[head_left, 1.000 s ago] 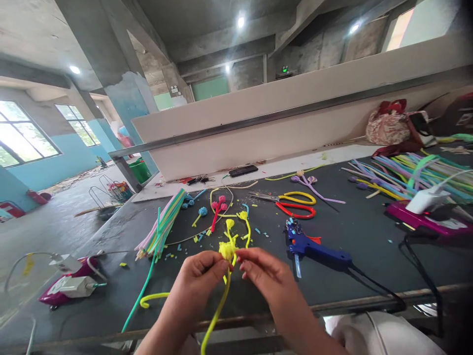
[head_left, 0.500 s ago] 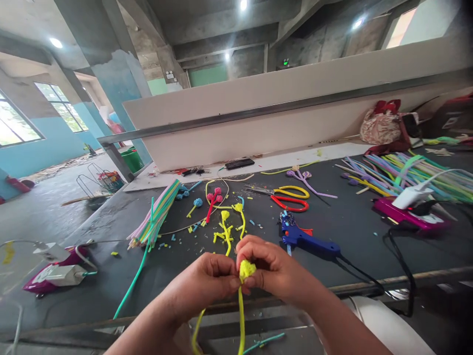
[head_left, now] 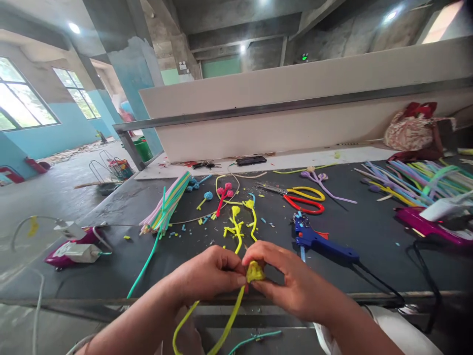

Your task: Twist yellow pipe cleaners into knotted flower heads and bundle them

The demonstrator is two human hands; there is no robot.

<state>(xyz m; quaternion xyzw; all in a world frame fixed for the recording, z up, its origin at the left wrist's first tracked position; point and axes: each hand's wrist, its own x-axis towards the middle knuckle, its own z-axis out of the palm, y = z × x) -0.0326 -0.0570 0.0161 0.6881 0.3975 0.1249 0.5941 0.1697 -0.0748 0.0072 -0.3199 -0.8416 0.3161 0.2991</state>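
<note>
Both my hands meet over the near edge of a dark table [head_left: 373, 236]. My left hand [head_left: 209, 273] and my right hand [head_left: 286, 278] each pinch the coiled head of a yellow pipe cleaner [head_left: 254, 272]. Its two long yellow tails [head_left: 225, 325] hang down below the table edge toward me. Just beyond my fingers lie finished yellow pipe-cleaner flowers [head_left: 238, 227], with a pink one [head_left: 224, 193] and a blue one [head_left: 207, 197] farther back.
A blue glue gun [head_left: 321, 242] with a black cord lies right of my hands. Yellow and red scissors [head_left: 305, 199] sit behind it. Bundles of coloured pipe cleaners lie at left [head_left: 168, 207] and far right [head_left: 417, 177]. Magenta power strips [head_left: 72, 249] sit at both ends.
My hands have drawn back from over the table to its near edge and closed tighter on the yellow coil. The view has shifted a little to the left.
</note>
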